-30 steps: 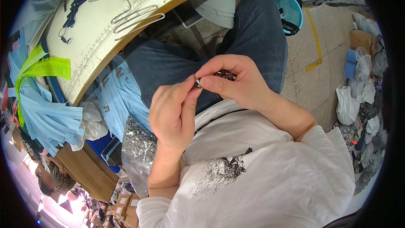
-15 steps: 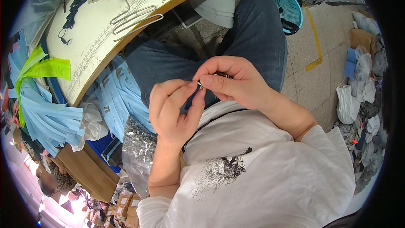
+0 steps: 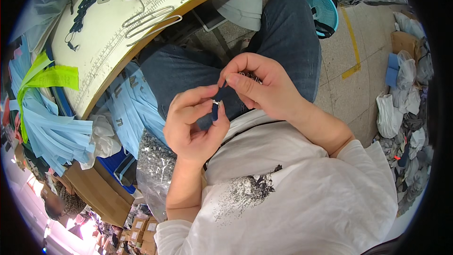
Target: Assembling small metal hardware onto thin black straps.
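Above my lap, my left hand [image 3: 191,130] pinches a small dark blue strip [image 3: 215,112] with a shiny metal piece at its upper end. My right hand [image 3: 269,87] is just to the right, its thumb and forefinger pressed together near the left fingertips. Several small dark metal pieces [image 3: 251,76] show in the curl of its fingers. Whatever sits in its fingertips is too small to name. A clear plastic bag [image 3: 158,172] full of small dark and silvery pieces stands beside my left forearm.
A white table [image 3: 106,33] with ruler markings curves across the upper left, bearing bent metal wire [image 3: 151,22] and a dark cord [image 3: 82,14]. Light blue strips [image 3: 59,137] with a green band [image 3: 56,76] hang at its edge. A turquoise basket [image 3: 325,12] stands on the floor.
The fingertips of my hands have moved apart. My left forefinger has lifted, and the dark blue strip with its metal end now shows clearly.
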Action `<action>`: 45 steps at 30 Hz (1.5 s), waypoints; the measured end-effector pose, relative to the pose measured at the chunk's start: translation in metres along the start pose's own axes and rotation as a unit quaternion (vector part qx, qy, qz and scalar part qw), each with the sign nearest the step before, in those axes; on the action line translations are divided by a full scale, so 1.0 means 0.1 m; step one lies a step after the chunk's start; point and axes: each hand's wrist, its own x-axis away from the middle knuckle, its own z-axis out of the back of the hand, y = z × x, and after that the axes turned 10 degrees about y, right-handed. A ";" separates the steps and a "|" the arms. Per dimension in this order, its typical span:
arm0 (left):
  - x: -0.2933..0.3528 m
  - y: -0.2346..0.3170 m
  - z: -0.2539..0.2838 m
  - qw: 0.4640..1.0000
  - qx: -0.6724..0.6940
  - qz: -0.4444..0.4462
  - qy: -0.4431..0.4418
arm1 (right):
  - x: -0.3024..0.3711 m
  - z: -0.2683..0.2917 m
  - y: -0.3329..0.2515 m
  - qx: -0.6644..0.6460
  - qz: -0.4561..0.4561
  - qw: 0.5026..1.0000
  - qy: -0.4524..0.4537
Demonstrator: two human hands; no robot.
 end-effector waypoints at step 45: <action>-0.09 0.14 0.17 0.902 0.187 0.384 -0.070 | 0.00 0.03 0.03 0.102 0.215 0.971 0.012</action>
